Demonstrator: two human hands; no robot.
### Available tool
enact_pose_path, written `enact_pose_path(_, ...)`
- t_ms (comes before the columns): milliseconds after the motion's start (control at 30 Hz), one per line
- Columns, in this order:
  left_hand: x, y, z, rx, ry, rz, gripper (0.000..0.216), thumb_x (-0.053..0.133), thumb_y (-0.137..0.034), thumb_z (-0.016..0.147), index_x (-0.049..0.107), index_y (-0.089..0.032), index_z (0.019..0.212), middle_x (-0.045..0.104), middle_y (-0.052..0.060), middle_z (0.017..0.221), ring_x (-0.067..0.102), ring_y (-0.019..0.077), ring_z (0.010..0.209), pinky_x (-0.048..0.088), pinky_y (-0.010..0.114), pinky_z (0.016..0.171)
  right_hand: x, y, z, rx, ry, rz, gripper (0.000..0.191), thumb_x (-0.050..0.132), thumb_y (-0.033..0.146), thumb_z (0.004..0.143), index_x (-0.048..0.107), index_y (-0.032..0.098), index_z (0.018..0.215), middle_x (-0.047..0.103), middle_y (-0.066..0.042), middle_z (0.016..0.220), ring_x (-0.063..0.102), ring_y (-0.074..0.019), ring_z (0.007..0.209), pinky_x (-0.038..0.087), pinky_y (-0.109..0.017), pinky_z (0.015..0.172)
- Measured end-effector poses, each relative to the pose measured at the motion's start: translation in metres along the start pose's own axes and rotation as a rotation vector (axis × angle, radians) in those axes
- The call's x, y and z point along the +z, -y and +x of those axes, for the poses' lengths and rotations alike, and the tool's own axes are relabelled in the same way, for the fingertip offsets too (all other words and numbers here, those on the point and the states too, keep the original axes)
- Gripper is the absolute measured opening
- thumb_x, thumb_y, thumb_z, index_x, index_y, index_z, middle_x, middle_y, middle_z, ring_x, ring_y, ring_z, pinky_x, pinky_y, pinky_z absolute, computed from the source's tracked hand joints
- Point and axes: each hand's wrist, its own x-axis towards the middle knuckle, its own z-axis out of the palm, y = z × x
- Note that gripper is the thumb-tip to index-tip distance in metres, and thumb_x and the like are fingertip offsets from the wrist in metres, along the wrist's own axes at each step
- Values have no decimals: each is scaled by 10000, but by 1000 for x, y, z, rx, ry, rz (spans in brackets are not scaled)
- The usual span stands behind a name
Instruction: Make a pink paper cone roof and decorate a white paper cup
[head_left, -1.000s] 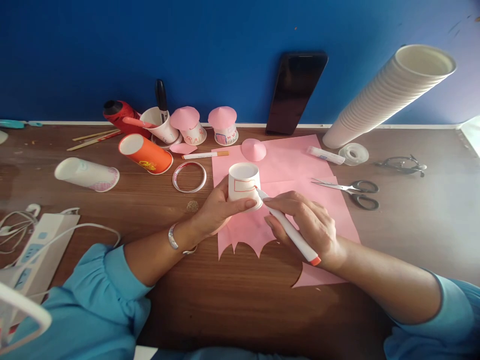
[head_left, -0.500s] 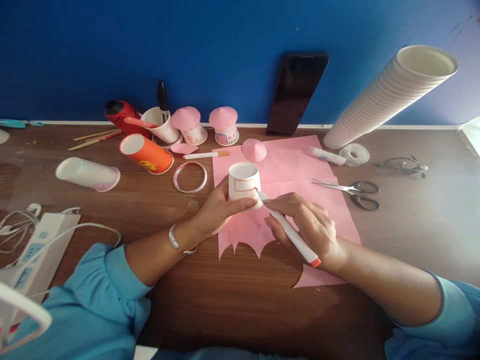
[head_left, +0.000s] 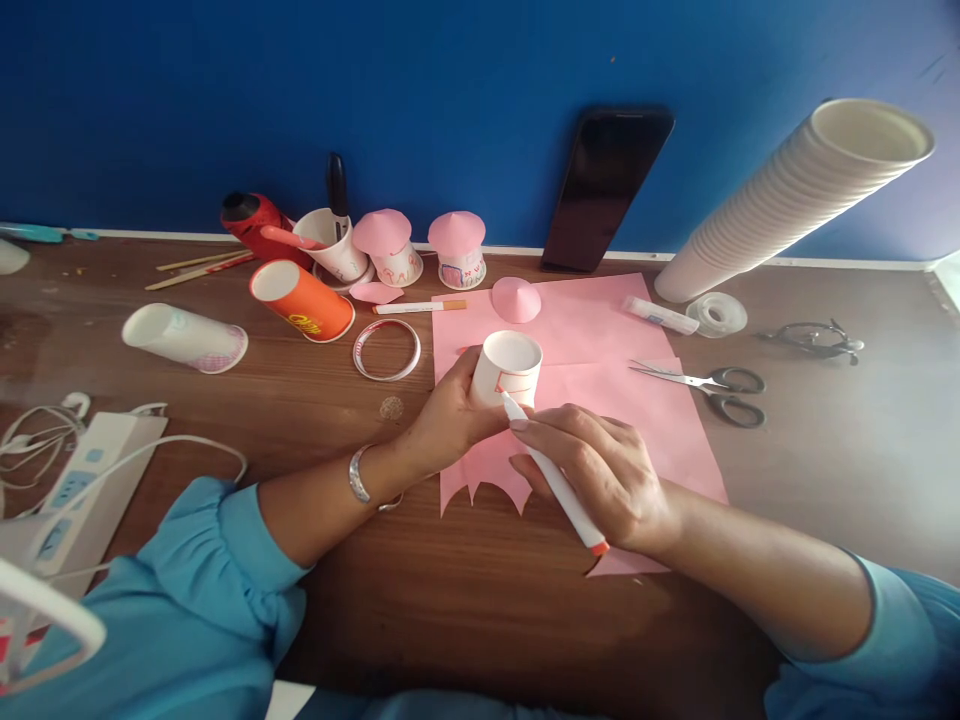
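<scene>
My left hand [head_left: 448, 412] wraps round a small white paper cup [head_left: 510, 360] that stands upside down on the pink paper sheet [head_left: 600, 330]. A red outlined shape is drawn on the cup's side. My right hand [head_left: 600, 470] pinches a white marker with an orange end [head_left: 555, 485], its tip touching the cup's side near the red drawing.
A pink paper cone [head_left: 516, 298], glue stick [head_left: 660, 314], tape roll [head_left: 718, 314] and scissors [head_left: 705, 381] lie around the sheet. A tall stack of white cups [head_left: 787, 200] and a phone [head_left: 604, 185] lean on the blue wall. Left: decorated cups [head_left: 457, 250], orange cup [head_left: 301, 300], white cup [head_left: 184, 338], power strip [head_left: 67, 490].
The cup has been turned in my left hand, so the red drawing faces more to the front. My right hand and the marker shifted slightly left and down.
</scene>
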Motion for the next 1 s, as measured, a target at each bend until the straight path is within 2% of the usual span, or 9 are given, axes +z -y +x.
enact_pose_path(333,0,-2,1,-1,12,-7,495,891,-266,667,556,-190,1023,598,-8,932,517,154,849,442,293,768,1,-2,-3,-7,15,9,329,675,54,916,571,24,1227,707,-149,960,679,-220,809,607,-350,636)
enact_pose_path(700,-3,8,1,-44,-12,-82,512,869,-314,744,562,-216,1142,635,28,1034,585,179,915,486,360,850,-3,-6,-3,15,-10,-58,372,690,64,911,560,53,1259,703,-116,920,683,-203,793,596,-324,612)
enact_pose_path(1000,-6,10,3,-47,34,-217,544,899,-342,738,598,-224,1176,671,19,982,627,176,898,504,344,841,-5,-6,-2,92,-29,-74,365,641,112,958,550,121,1311,715,-59,906,702,-170,766,606,-285,624)
